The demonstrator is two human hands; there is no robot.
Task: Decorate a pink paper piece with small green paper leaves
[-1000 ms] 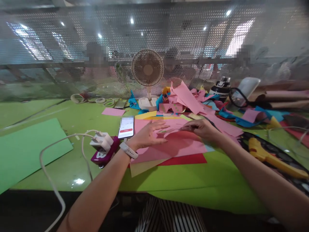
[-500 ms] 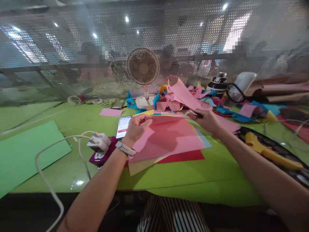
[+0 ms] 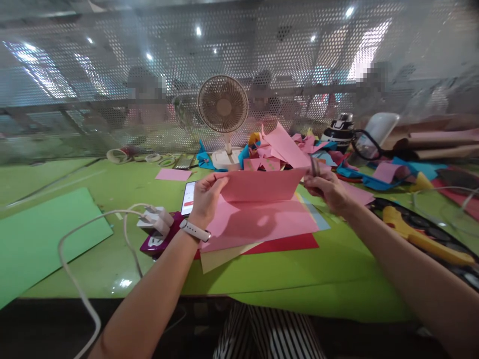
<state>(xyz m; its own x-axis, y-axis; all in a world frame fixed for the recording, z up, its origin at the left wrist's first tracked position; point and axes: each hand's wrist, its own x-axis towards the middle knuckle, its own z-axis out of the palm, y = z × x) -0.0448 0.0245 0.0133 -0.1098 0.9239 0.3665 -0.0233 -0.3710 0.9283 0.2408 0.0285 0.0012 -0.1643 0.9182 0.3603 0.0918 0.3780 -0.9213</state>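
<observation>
My left hand pinches the far left corner of a pink paper sheet and folds its far half up toward me. My right hand grips the sheet's far right corner and also holds a thin dark tool, which looks like scissors. The sheet lies on top of yellow and red sheets on the green table. A white band sits on my left wrist.
A phone and a purple power strip with white plugs lie left of the paper. A small fan and a heap of paper scraps stand behind. A yellow tool lies right; a green sheet lies left.
My left hand went from lying flat on the pink sheet to pinching its far corner. Both hands have lifted the far edge, so the sheet now stands folded up.
</observation>
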